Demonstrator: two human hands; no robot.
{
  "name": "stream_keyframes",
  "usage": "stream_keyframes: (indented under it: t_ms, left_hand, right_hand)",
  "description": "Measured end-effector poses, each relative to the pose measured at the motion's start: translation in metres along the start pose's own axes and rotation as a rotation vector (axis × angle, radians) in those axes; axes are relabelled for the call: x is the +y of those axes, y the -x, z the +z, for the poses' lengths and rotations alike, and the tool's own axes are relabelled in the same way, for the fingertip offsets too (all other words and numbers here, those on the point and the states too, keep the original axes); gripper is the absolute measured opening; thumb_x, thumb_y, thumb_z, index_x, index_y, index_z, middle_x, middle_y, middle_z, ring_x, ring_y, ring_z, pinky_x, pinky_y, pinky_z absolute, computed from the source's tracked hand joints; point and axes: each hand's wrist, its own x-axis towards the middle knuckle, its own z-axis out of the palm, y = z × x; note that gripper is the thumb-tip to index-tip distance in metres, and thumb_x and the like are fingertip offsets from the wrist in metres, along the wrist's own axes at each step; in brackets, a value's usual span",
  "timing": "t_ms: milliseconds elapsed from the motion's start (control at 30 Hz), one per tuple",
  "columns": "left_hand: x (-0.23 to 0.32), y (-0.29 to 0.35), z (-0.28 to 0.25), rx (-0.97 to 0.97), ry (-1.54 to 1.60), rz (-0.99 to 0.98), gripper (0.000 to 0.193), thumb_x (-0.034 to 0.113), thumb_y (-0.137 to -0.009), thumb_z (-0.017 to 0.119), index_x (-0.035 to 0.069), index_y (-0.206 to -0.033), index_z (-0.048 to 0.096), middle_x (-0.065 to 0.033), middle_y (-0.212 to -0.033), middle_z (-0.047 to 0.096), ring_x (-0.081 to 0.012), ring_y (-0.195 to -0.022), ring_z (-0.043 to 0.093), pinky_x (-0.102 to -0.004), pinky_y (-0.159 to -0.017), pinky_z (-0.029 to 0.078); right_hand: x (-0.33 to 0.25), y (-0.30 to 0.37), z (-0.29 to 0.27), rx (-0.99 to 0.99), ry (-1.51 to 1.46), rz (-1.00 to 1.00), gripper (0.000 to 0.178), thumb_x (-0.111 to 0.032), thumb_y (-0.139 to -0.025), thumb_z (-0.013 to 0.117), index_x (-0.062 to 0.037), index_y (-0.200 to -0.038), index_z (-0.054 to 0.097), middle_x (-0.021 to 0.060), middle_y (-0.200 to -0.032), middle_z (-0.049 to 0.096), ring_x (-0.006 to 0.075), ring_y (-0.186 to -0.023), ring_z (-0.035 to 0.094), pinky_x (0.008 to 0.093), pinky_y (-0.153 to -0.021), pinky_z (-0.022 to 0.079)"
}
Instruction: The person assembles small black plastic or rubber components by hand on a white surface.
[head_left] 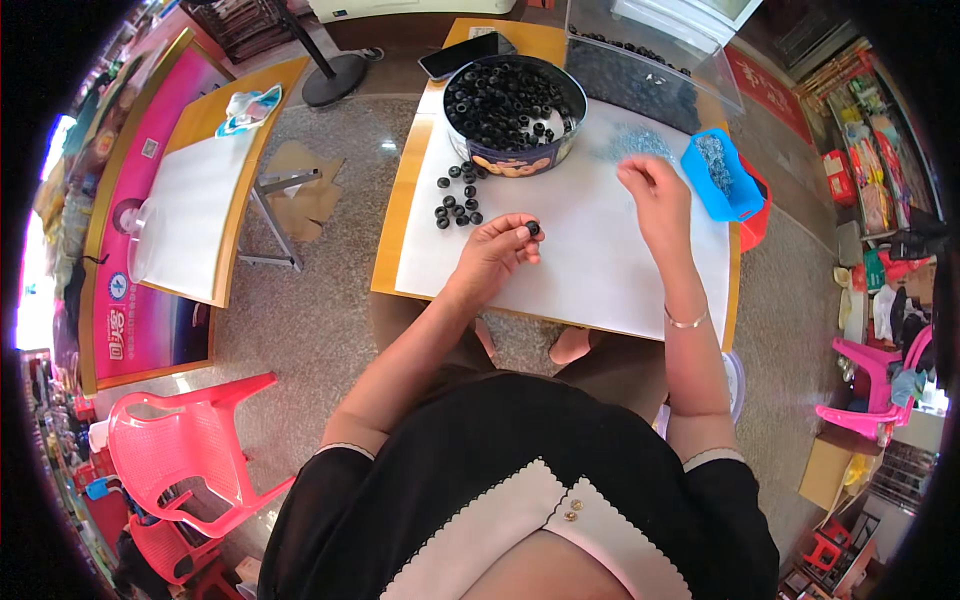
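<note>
Left hand [497, 248] pinches one black bead [532, 229], can't tell right hand's [657, 190] grip, small pile [458, 210] out, tub's [515, 163] got loads left.

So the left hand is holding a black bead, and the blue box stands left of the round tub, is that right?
Not quite: in the head view, the blue box stands to the right of the round tub. The left hand does hold a black bead.
</note>
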Motion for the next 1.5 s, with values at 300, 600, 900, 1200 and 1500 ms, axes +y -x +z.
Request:
stream_keyframes:
  t_ms: [300, 600, 900, 1200, 1500]
  left_hand:
    - [-0.001, 0.000, -0.003, -0.024, 0.070, -0.043, 0.017, 0.004, -0.088, 0.057, -0.002, -0.104, 0.058, -0.0116, -0.093, 0.063, -0.0144, -0.074, 0.060, -0.0278, -0.070, 0.051]
    - [0.002, 0.000, 0.001, 0.019, 0.055, -0.074, 0.017, 0.005, -0.088, 0.055, -0.003, -0.104, 0.056, -0.0115, -0.092, 0.062, -0.0149, -0.073, 0.060, -0.0273, -0.071, 0.051]
    - [0.000, -0.001, 0.000, 0.011, 0.065, -0.054, 0.017, 0.003, -0.088, 0.056, -0.003, -0.104, 0.058, -0.0117, -0.092, 0.063, -0.0148, -0.073, 0.060, -0.0276, -0.069, 0.051]
    - [-0.001, 0.001, -0.001, 0.003, 0.087, -0.010, 0.016, 0.005, -0.089, 0.055, -0.002, -0.104, 0.058, -0.0118, -0.092, 0.063, -0.0145, -0.073, 0.059, -0.0285, -0.071, 0.050]
    - [0.000, -0.002, 0.003, 0.029, 0.055, 0.004, 0.017, 0.008, -0.090, 0.053, -0.002, -0.105, 0.056, -0.0095, -0.092, 0.061, -0.0139, -0.074, 0.058, -0.0275, -0.071, 0.050]
  right_hand:
    - [-0.003, -0.115, 0.105, -0.544, 0.556, -0.300, 0.011, -0.008, -0.075, 0.060, -0.0083, -0.081, 0.069, 0.0150, -0.084, 0.066, 0.0315, -0.080, 0.065, 0.0379, -0.068, 0.051]
    - [0.002, -0.120, 0.142, -0.658, 0.851, -0.127, 0.017, -0.007, -0.075, 0.058, 0.0009, -0.084, 0.069, 0.0207, -0.091, 0.066, 0.0361, -0.088, 0.065, 0.0427, -0.074, 0.052]
    - [-0.005, -0.118, 0.141, -0.584, 0.855, -0.003, 0.019, -0.009, -0.075, 0.058, -0.0016, -0.089, 0.069, 0.0194, -0.092, 0.067, 0.0345, -0.091, 0.065, 0.0421, -0.076, 0.052]
    - [-0.022, -0.028, 0.042, -0.468, -0.610, 0.365, 0.015, -0.005, -0.082, 0.060, -0.0013, -0.096, 0.064, 0.0029, -0.083, 0.064, 0.0107, -0.076, 0.058, 0.0249, -0.072, 0.045]
    - [-0.001, 0.043, 0.049, -0.359, -0.755, 0.415, 0.018, -0.007, -0.080, 0.063, -0.0019, -0.097, 0.066, 0.0015, -0.082, 0.064, 0.0070, -0.073, 0.053, 0.0210, -0.070, 0.043]
